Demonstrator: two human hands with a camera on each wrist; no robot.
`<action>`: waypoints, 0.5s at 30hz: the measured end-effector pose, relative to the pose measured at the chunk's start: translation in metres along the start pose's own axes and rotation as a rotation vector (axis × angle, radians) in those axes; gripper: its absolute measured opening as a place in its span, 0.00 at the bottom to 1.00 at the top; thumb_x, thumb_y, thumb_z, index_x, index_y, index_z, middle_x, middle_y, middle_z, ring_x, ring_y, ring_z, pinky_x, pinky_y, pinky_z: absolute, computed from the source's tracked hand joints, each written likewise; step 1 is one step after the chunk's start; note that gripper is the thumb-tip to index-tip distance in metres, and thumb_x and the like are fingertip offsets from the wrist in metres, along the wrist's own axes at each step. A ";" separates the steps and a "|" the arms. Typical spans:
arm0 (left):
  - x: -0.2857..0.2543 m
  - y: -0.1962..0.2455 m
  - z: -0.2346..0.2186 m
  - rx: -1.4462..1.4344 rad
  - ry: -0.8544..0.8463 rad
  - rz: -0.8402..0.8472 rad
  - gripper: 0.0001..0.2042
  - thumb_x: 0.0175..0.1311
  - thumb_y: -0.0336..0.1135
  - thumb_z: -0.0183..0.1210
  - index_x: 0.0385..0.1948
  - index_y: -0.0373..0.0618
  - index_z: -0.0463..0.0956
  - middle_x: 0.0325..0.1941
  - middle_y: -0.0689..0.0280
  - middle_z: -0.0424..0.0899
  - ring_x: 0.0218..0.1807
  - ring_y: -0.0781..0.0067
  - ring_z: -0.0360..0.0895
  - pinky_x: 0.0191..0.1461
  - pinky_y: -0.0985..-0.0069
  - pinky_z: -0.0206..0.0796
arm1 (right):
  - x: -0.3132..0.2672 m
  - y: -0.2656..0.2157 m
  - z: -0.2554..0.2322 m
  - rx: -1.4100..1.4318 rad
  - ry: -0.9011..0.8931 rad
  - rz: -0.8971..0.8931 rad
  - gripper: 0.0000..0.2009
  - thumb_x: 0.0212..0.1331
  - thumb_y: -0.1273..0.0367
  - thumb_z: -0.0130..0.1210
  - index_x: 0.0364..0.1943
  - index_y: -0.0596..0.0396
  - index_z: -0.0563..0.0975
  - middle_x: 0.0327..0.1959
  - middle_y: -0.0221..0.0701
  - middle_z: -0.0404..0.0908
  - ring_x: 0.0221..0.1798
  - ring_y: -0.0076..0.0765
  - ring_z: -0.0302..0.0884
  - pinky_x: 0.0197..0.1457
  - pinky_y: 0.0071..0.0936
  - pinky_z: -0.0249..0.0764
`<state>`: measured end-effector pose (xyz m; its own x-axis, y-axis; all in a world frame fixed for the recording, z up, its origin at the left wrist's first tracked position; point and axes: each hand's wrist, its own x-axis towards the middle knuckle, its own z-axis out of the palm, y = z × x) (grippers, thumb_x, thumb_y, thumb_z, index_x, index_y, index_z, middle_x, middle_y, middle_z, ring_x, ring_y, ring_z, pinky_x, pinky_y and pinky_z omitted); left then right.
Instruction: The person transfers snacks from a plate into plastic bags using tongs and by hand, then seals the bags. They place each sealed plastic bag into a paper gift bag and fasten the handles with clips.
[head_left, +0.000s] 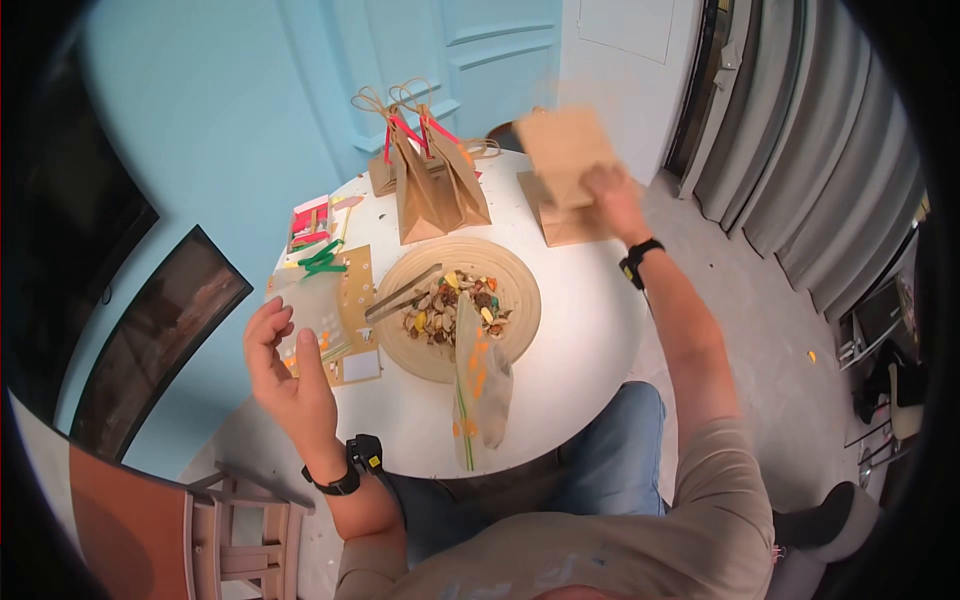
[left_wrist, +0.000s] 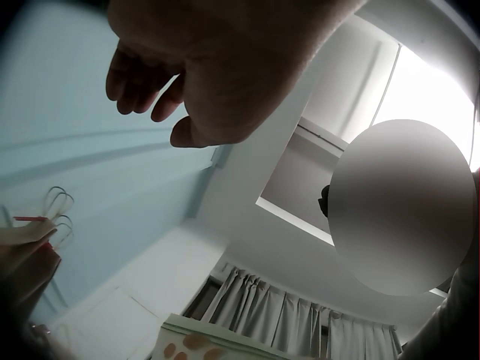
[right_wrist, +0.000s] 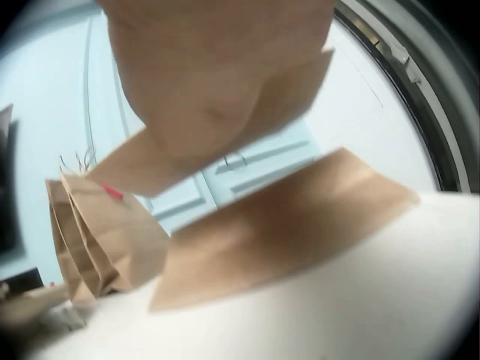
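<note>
In the head view my right hand [head_left: 612, 200] grips a flat brown paper bag [head_left: 562, 150], blurred and raised at the right back of the table. Below it another brown paper bag [head_left: 572, 226] rests on the white tabletop; the right wrist view also has this lower bag [right_wrist: 285, 225] under the held one. My left hand [head_left: 292, 372] hovers over the table's left side, fingers loosely bent and holding nothing. Nearest to it is a clear zip bag [head_left: 318, 300] with orange marks. A second zip bag [head_left: 482, 385] stands at the front of the plate.
A round beige plate [head_left: 522, 285] bears a dried mix and metal tongs [head_left: 405, 292]. Behind it stand paper bags [head_left: 430, 195] with twisted handles and red ribbons. Green ribbon pieces [head_left: 322, 260] and a small box [head_left: 310, 222] of red items lie at the left.
</note>
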<state>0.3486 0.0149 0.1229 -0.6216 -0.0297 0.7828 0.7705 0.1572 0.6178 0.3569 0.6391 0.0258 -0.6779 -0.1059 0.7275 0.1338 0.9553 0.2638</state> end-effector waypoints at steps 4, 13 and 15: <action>-0.001 -0.011 0.006 0.005 -0.003 -0.021 0.13 0.73 0.20 0.63 0.57 0.34 0.81 0.72 0.49 0.83 0.65 0.62 0.81 0.69 0.65 0.73 | -0.034 -0.038 0.017 0.190 -0.502 0.145 0.20 0.68 0.70 0.58 0.63 0.53 0.86 0.68 0.37 0.88 0.78 0.49 0.78 0.85 0.51 0.66; -0.009 -0.006 0.004 0.017 -0.008 -0.036 0.13 0.72 0.20 0.64 0.56 0.33 0.81 0.71 0.48 0.83 0.65 0.61 0.81 0.69 0.64 0.73 | -0.028 -0.055 0.015 0.151 -0.769 0.277 0.31 0.76 0.55 0.50 0.77 0.55 0.76 0.84 0.41 0.73 0.87 0.48 0.66 0.89 0.56 0.59; -0.010 -0.003 0.003 0.016 -0.003 -0.033 0.13 0.72 0.20 0.64 0.56 0.33 0.81 0.71 0.48 0.83 0.65 0.61 0.81 0.69 0.64 0.73 | -0.028 -0.058 0.012 0.157 -0.814 0.275 0.34 0.76 0.52 0.48 0.80 0.55 0.73 0.87 0.45 0.67 0.89 0.50 0.63 0.90 0.56 0.57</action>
<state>0.3527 0.0175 0.1129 -0.6470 -0.0318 0.7618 0.7473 0.1715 0.6419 0.3596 0.5900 -0.0178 -0.9498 0.3073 0.0582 0.3085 0.9512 0.0112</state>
